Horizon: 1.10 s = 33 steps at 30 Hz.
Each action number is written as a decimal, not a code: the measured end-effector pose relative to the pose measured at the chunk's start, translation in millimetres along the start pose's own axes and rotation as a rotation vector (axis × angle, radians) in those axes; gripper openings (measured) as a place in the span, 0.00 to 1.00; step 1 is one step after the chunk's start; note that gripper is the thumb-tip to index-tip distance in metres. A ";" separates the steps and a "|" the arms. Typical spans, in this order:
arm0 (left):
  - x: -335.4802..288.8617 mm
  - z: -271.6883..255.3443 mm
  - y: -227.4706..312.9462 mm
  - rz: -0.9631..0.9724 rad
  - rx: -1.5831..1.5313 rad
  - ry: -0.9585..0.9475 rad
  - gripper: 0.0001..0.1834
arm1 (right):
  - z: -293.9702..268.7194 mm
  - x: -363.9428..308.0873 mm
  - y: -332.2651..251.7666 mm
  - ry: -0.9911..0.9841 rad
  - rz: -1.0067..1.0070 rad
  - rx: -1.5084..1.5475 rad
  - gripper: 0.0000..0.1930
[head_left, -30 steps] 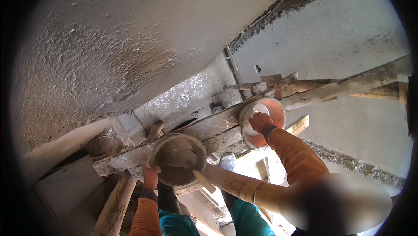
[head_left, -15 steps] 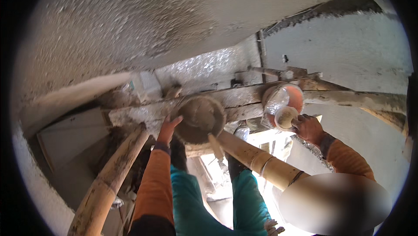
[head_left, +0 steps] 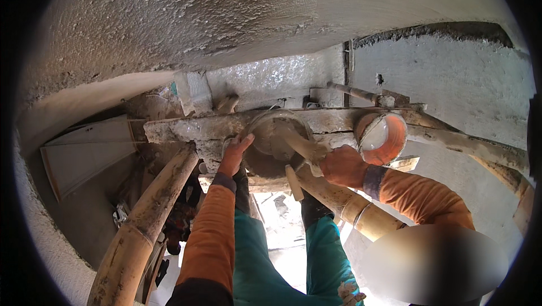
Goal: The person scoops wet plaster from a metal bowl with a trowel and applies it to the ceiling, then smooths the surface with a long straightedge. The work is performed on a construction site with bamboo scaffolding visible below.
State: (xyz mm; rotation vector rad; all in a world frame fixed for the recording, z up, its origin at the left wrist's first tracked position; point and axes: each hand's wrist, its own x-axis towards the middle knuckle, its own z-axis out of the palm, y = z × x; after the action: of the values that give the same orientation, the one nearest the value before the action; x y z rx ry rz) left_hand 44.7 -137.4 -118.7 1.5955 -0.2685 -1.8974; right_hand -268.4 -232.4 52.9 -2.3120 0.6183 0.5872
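Fingers, left hand [head_left: 231,158]: curled over the left rim of the grey bucket, thumb on top.
Fingers, right hand [head_left: 343,166]: closed, apparently around a small cup, at the bucket's right side.
Plastered wall [head_left: 226,18]: rough and grey, filling the upper part of the view.
Bamboo poles: one slants up from lower left [head_left: 138,232]; another [head_left: 361,213] runs from beneath the bucket toward lower right.
Plank [head_left: 195,132]: crusted with mortar, crossing behind both buckets.
Grey bucket [head_left: 261,166]: in the middle, in front of the plank, with wet grey mix inside.
Orange bucket [head_left: 398,134]: to the right by the plank, no hand touching it.
Wooden tool handle [head_left: 294,183]: sticking out over the near rim of the grey bucket.
Cup [head_left: 319,154]: blurred and partly hidden; a tan streak leads from it into the grey bucket.
Just changed: the right hand has left the orange bucket and come across to the grey one, so the mix seems to be receiving the cup's contents.
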 end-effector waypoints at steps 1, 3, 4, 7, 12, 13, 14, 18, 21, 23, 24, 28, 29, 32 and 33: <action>-1.7 3.0 6.0 -0.002 0.013 -0.020 0.29 | 0.9 8.4 -5.3 -0.039 0.029 0.014 0.08; -4.7 10.1 16.2 -0.016 0.127 -0.018 0.29 | 1.4 13.6 -9.8 -0.048 0.065 0.065 0.09; -3.9 11.3 20.9 -0.020 0.189 -0.020 0.29 | 2.7 12.5 -9.0 -0.014 0.073 0.103 0.09; 10.3 -25.8 -16.2 0.263 0.870 -0.021 0.21 | 1.4 1.1 -3.2 0.003 0.115 0.132 0.11; 1.3 -23.9 -10.2 0.182 0.636 0.107 0.22 | -1.3 -71.4 34.4 0.054 0.327 0.193 0.12; -5.0 -20.3 0.9 0.005 0.424 0.117 0.31 | -4.3 -95.3 40.6 0.098 0.377 0.236 0.13; -3.9 -31.6 -4.4 -0.003 0.335 0.117 0.30 | -10.6 -115.4 44.7 0.136 0.390 0.269 0.13; -29.2 -41.4 18.0 0.120 0.445 0.100 0.27 | -2.4 -191.5 67.9 0.060 0.648 0.297 0.13; -50.1 -37.1 38.9 0.263 0.496 0.121 0.27 | 39.0 -220.2 97.0 0.046 0.722 0.239 0.14; -76.9 0.7 72.7 -0.004 0.110 0.290 0.27 | 54.6 -223.9 114.7 -0.044 0.796 0.227 0.13; -76.8 -10.4 66.7 0.140 0.388 0.240 0.28 | 53.4 -223.7 114.9 0.004 0.794 0.281 0.14; -101.9 21.5 74.8 0.103 0.126 0.370 0.29 | 14.7 -171.0 79.8 0.235 0.458 0.372 0.20; -95.0 12.3 52.1 0.240 0.164 0.302 0.29 | -1.9 -154.6 64.6 0.297 0.325 0.345 0.21; -101.9 50.1 55.0 0.362 0.365 0.313 0.29 | -63.4 -124.5 -0.5 0.379 0.352 0.244 0.25; -103.5 66.4 56.6 0.496 0.564 0.323 0.30 | -74.8 -118.3 -9.5 0.396 0.392 0.197 0.26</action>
State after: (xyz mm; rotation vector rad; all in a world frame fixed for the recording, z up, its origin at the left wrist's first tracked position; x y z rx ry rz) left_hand 7.6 -136.8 11.5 1.9293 -1.0213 -1.2171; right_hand -338.2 -246.1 173.9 -2.1416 1.2758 0.2203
